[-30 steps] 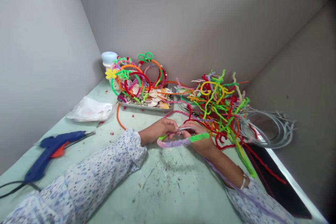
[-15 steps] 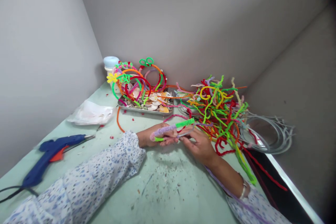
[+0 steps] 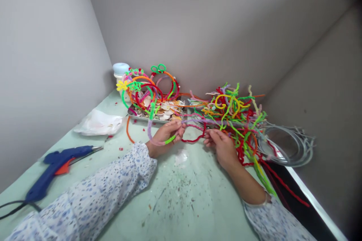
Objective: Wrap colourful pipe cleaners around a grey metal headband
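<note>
My left hand (image 3: pixel 169 134) is closed around a curved headband (image 3: pixel 149 130) wrapped in green and lilac pipe cleaner, its free end curving up in front of the tray. From my left fingertips a purple pipe cleaner (image 3: pixel 195 120) stretches right, toward the pile. Just below that strand, my right hand (image 3: pixel 222 147) has its thumb and fingers pressed together. What it pinches, if anything, I cannot make out. A red and pink pipe cleaner (image 3: pixel 195 140) curves across the table between both hands.
A metal tray (image 3: pixel 158 121) of shells has several decorated hoops (image 3: pixel 145 79) leaning over it. Tangled pipe cleaners (image 3: pixel 236 111) and clear hoops (image 3: pixel 285 145) lie right. Left are a blue glue gun (image 3: pixel 53 165), a plastic bag (image 3: pixel 97 122) and a lidded jar (image 3: pixel 121 69).
The headband has swung left and now stands more upright in my left hand. My right hand has drawn away to the right, and the purple strand has left my right forearm.
</note>
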### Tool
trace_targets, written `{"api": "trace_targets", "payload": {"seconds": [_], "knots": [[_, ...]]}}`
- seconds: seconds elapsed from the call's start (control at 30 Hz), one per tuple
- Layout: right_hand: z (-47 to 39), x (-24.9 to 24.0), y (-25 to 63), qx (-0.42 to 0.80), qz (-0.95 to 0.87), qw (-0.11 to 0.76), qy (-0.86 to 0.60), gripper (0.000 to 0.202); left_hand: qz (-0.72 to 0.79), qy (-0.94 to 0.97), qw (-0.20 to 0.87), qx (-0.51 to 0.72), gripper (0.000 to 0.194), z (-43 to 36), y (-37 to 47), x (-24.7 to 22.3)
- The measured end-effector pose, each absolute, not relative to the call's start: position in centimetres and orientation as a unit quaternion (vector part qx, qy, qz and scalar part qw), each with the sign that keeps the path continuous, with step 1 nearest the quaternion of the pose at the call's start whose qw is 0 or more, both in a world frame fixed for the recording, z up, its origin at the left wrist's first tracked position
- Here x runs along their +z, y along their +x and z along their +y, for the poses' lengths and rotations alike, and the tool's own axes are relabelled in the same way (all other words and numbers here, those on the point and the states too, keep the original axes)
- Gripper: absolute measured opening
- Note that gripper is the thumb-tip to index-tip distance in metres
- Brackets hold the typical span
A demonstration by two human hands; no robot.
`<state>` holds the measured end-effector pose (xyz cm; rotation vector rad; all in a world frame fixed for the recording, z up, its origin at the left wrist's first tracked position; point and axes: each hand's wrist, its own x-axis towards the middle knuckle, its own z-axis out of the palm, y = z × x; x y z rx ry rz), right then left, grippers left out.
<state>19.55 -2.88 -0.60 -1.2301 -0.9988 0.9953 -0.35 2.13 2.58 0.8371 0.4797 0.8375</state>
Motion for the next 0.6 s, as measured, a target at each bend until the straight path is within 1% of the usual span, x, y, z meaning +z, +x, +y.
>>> {"api": "trace_targets", "payload": {"seconds": [0.13, 0.2, 0.33, 0.6], "knots": [[-3.6, -0.1, 18.5, 0.437, -0.498, 0.512, -0.547, 0.024, 0.256, 0.431, 0.750, 0.431, 0.022, 2.3, 0.2, 1.8], [-4.2, 0.5, 17.5, 0.427, -0.518, 0.502, -0.545, 0.023, 0.283, 0.457, 0.725, 0.431, 0.026, 2.0, 0.4, 1.5], [-4.8, 1.3, 16.3, 0.406, -0.521, 0.522, -0.540, 0.023, 0.315, 0.509, 0.680, 0.423, 0.026, 0.7, 0.7, 1.8], [-5.1, 1.4, 15.7, 0.339, -0.548, 0.554, -0.527, 0.017, 0.302, 0.645, 0.576, 0.400, 0.027, -1.0, 0.7, 2.0]]}}
